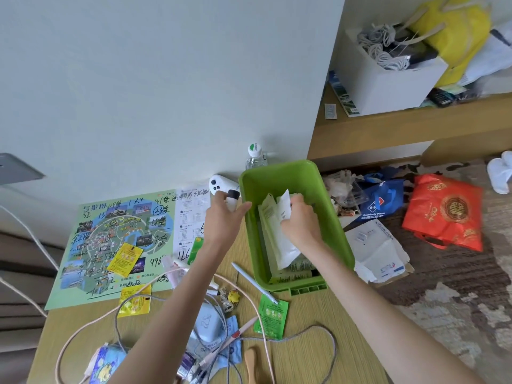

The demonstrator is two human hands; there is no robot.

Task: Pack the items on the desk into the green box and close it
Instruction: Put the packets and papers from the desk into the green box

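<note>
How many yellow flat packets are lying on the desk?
2. One yellow flat packet lies on the green printed paper map; the other lies at the map's near edge, partly on the wooden desk. Clutter may hide more.

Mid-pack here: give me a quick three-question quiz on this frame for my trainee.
1. True or false: the green box is closed.
2. The left hand holds: A) nothing, B) a small black-capped bottle, C) a phone.
3. Fill in: the right hand grips white packets inside the ____.
Key: 1 false; 2 B; 3 green box.
</note>
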